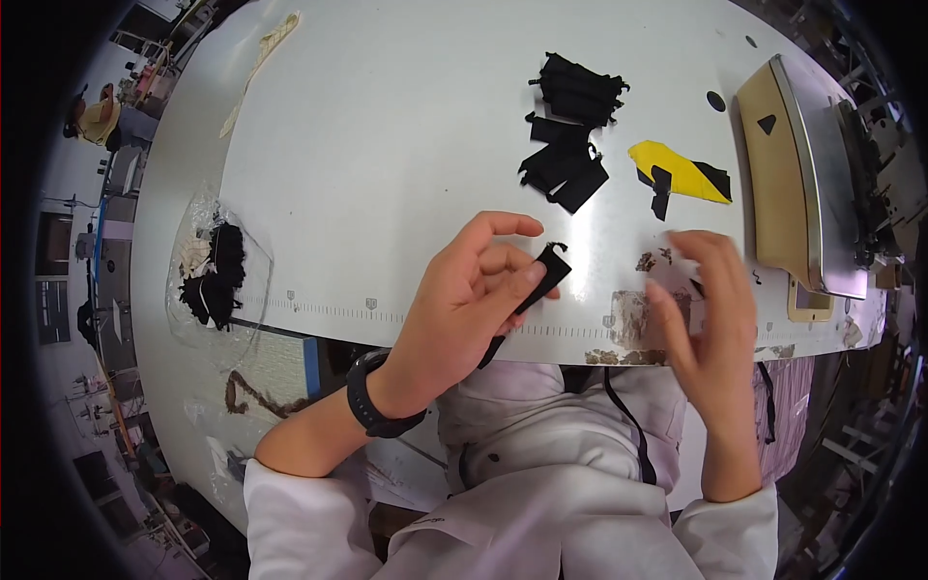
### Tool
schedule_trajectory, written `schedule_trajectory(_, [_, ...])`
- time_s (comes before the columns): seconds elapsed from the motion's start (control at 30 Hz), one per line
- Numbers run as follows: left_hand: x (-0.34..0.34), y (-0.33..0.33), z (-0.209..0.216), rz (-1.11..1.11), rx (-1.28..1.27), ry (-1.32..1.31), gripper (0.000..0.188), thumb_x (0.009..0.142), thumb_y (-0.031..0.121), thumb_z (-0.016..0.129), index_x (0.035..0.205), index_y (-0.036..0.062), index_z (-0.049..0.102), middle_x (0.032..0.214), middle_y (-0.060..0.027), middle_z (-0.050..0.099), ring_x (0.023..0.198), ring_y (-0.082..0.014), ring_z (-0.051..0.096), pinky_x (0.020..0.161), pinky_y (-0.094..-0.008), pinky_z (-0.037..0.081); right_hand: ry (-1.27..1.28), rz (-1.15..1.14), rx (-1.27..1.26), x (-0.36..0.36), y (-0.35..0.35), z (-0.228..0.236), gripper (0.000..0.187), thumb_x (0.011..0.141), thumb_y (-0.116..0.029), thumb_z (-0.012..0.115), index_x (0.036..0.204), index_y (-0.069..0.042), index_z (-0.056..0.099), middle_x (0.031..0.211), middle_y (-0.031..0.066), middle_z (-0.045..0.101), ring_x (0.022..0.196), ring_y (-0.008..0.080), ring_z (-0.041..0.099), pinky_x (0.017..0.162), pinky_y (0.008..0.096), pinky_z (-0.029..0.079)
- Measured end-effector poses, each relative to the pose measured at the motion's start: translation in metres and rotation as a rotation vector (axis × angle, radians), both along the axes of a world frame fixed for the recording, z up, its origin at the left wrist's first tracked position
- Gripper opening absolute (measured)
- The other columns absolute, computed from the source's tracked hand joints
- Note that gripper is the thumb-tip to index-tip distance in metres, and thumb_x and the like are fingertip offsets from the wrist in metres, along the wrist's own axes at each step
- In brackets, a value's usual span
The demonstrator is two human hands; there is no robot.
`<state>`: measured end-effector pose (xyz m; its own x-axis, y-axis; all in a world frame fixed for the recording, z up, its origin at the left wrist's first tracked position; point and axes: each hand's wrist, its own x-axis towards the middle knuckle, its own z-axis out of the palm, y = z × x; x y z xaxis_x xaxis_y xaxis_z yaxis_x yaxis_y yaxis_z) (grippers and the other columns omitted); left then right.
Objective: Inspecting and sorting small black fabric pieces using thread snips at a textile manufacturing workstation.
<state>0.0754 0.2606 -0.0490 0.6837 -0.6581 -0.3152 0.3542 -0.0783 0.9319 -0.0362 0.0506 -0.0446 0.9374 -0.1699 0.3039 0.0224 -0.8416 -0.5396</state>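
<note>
My left hand [459, 290], with a dark watch on the wrist, pinches a narrow black fabric strip [547, 279] between thumb and fingers above the table's near edge. Part of the strip is hidden behind the hand, and a loose thread curls at its upper end. To the right, my right hand [717, 314] is held apart with thumb and fingers spread, nothing visible between them; it is slightly blurred. Beyond both hands lie several black fabric pieces [565, 166] and a stacked bunch of them [580, 89]. A yellow piece [679, 172] with black parts on it rests farther right.
A tan and metal panel [778, 184] stands along the table's right side. At left, a clear plastic bag [208, 275] holds black and cream material. The white table [358, 145] has a ruler scale along its near edge, with worn brown patches [650, 314] by my right hand.
</note>
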Motion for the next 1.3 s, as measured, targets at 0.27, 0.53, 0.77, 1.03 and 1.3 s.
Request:
schedule_trajectory(0.27, [-0.005, -0.006, 0.002, -0.058, -0.015, 0.030, 0.032, 0.098, 0.005, 0.058, 0.127, -0.0014, 0.045, 0.097, -0.0109, 0.072, 0.072, -0.0074, 0.062, 0.060, -0.0198, 0.046, 0.024, -0.312, 0.524, -0.037, -0.030, -0.026, 0.018, 0.085, 0.005, 0.065, 0.096, -0.001, 0.052, 0.081, 0.0032, 0.051, 0.067, 0.0101, 0.048, 0.062, 0.0243, 0.040])
schedule_trajectory(0.53, [-0.019, -0.004, 0.002, -0.206, -0.004, 0.134, 0.017, 0.099, 0.007, 0.058, 0.112, -0.0037, 0.056, 0.093, -0.0102, 0.072, 0.077, -0.0100, 0.067, 0.068, -0.0215, 0.052, 0.262, -0.021, 0.883, 0.012, 0.008, 0.004, 0.014, 0.082, -0.004, 0.075, 0.082, -0.001, 0.061, 0.068, -0.0052, 0.050, 0.062, 0.0021, 0.041, 0.055, 0.0203, 0.034])
schedule_trajectory(0.77, [-0.013, 0.015, 0.002, -0.193, 0.162, 0.086, 0.023, 0.103, 0.015, 0.052, 0.101, -0.0050, 0.063, 0.088, -0.0108, 0.072, 0.075, -0.0099, 0.066, 0.070, -0.0232, 0.053, 0.039, -0.159, 0.718, 0.033, -0.011, -0.016, 0.008, 0.088, -0.006, 0.069, 0.091, 0.000, 0.067, 0.073, -0.0060, 0.054, 0.064, 0.0020, 0.044, 0.059, 0.0193, 0.035])
schedule_trajectory(1.03, [-0.018, 0.023, 0.011, -0.108, 0.212, 0.292, 0.023, 0.103, 0.016, 0.051, 0.091, -0.0027, 0.059, 0.081, -0.0114, 0.071, 0.070, -0.0114, 0.067, 0.064, -0.0232, 0.054, 0.124, 0.053, 0.074, -0.002, -0.005, 0.005, 0.035, 0.087, -0.016, 0.070, 0.120, -0.005, 0.064, 0.079, 0.0097, 0.060, 0.059, 0.0259, 0.059, 0.053, 0.0350, 0.047])
schedule_trajectory(1.3, [-0.038, 0.031, 0.016, -0.045, 0.233, 0.212, 0.025, 0.103, 0.015, 0.049, 0.086, -0.0011, 0.056, 0.071, -0.0057, 0.061, 0.067, -0.0155, 0.068, 0.061, -0.0252, 0.053, 0.157, 0.287, -0.127, 0.018, 0.020, -0.010, 0.043, 0.086, -0.022, 0.071, 0.124, -0.005, 0.061, 0.079, 0.0061, 0.050, 0.054, 0.0213, 0.054, 0.047, 0.0330, 0.042])
